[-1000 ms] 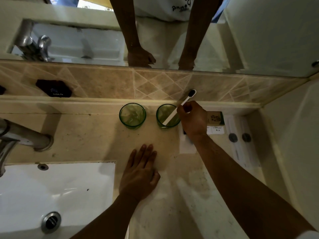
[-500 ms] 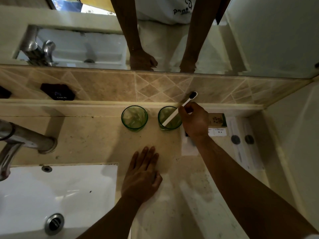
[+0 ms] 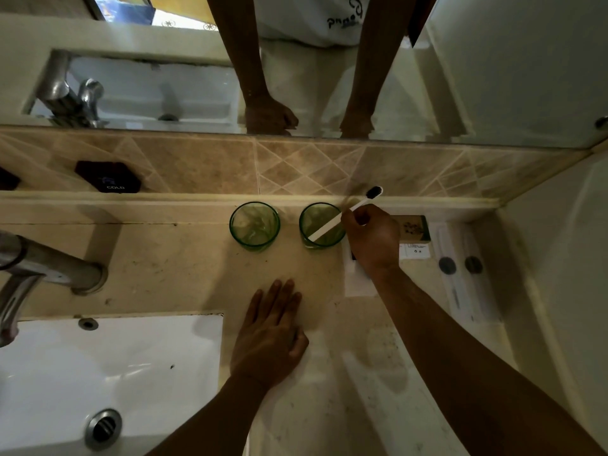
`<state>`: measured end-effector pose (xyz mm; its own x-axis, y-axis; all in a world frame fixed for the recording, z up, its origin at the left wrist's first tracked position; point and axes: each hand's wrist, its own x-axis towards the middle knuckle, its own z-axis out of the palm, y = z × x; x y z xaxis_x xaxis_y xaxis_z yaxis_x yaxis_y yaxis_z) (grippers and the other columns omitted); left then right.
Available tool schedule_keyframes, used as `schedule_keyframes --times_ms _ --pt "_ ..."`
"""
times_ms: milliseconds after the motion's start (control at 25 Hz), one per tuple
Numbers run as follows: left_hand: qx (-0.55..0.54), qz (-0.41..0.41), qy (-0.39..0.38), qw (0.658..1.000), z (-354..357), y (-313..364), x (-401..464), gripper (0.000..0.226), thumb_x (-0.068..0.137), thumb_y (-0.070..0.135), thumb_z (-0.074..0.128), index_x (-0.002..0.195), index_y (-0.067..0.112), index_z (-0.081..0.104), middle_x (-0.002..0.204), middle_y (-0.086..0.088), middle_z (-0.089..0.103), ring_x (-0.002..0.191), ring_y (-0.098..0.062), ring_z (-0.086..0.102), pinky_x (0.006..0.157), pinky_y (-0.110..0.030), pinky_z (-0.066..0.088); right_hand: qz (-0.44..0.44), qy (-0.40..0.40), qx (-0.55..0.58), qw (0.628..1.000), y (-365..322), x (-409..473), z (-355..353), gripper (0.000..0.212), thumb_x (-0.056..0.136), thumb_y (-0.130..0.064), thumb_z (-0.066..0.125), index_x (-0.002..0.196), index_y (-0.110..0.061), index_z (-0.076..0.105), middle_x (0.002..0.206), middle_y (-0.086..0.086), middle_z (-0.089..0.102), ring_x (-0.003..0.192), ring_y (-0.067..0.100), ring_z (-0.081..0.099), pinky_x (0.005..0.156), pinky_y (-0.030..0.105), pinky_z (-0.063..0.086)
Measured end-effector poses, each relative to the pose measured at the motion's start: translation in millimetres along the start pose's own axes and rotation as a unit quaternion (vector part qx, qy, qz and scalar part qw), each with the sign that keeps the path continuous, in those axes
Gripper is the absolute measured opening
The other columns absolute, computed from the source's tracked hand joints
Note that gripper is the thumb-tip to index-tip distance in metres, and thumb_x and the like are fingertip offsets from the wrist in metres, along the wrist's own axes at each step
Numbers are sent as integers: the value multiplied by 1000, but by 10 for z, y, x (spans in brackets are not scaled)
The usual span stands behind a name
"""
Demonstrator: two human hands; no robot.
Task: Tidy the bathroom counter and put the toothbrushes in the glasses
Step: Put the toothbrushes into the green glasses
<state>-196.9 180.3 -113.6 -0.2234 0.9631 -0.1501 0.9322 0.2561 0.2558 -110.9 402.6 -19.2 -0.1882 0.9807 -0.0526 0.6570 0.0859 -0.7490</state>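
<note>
A bathroom, plainly: white sink (image 3: 108, 363) with metal drain (image 3: 103, 428) and chrome tap (image 3: 39, 268) at the left, beige stone tabletop (image 3: 184, 271), tiled backsplash (image 3: 296, 166) under a wall mirror (image 3: 493, 67), two green glasses (image 3: 255, 226) by the wall, wrapped toiletries (image 3: 460, 274) at the right.

Beige tile backsplash (image 3: 197, 166), mirror (image 3: 493, 77) above, dim light

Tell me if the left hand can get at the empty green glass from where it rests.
Probably yes. The left hand lies flat on the counter, and only bare counter shows between it and the empty glass; the right hand is busy at the other glass.
</note>
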Motion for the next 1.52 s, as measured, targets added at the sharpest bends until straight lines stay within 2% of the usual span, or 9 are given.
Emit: schedule_keyframes --times_ms 120,320,480,600,720,1000,1120,1280,1520 --pt "-1 2 -2 1000 6 -4 -6 75 92 55 43 155 21 21 166 -5 10 153 -21 2 119 -46 10 4 -9 -1 1000 -3 -18 -20 23 89 -34 65 73 -17 66 59 -11 60 60 6 59 59 14 36" --pt "-5 3 1 1000 -10 -3 -9 73 93 53 42 155 21 19 166 -5 10 153 -20 1 119 -46 10 4 -3 -10 1000 -23 24 -6 24 91 -38 64 86 -15 71 72 -12 63 70 7 57 70 22 37" --pt "-3 2 -2 1000 -10 -8 -10 74 93 54 41 155 21 18 166 -4 8 153 -20 0 119 -46 9 1 -10 -21 1000 -25 52 5 27 92 -40 62 90 -15 71 76 -11 63 69 4 54 68 20 34" --pt "-4 3 -4 1000 -12 -7 -10 73 94 54 40 155 21 18 166 -5 8 153 -21 0 119 -46 8 2 -9 -26 1000 -36 66 14 28 92 -42 62 89 -16 71 77 -11 64 68 1 53 60 7 29" --pt "-6 2 -5 1000 -16 -6 -10 72 94 54 38 155 22 17 166 -4 9 153 -21 0 119 -46 9 10 -14 -33 999 -59 86 19 25 92 -42 62 86 -19 68 69 -16 57 61 -4 49 57 0 31" --pt "-6 1 -6 1000 -17 0 -4 73 93 55 39 155 22 18 166 -4 9 153 -20 1 119 -47 10 17 -22 -10 1000 -18 85 15 26 91 -42 63 87 -17 70 66 -17 57 63 -4 51 59 8 30" --pt "-9 2 -5 1000 -14 -6 -8 73 93 55 38 155 22 19 166 -5 10 153 -21 2 119 -47 11 12 -17 9 1000 10 66 30 25 89 -41 66 88 -17 69 71 -15 60 66 0 55 63 15 37" --pt "-9 3 -5 1000 -27 -3 -10 72 94 54 36 155 22 18 166 -4 8 153 -20 -1 120 -47 9 -38 0 27 999 58 77 62 17 89 -36 68 85 -19 66 84 -5 68 71 13 62 71 30 49" --pt "-12 4 -2 1000 -21 -4 -14 72 94 54 38 155 22 18 166 -4 9 153 -20 0 120 -46 9 -33 -9 14 999 30 117 42 13 89 -35 68 85 -22 67 86 -7 66 73 7 57 71 21 41"
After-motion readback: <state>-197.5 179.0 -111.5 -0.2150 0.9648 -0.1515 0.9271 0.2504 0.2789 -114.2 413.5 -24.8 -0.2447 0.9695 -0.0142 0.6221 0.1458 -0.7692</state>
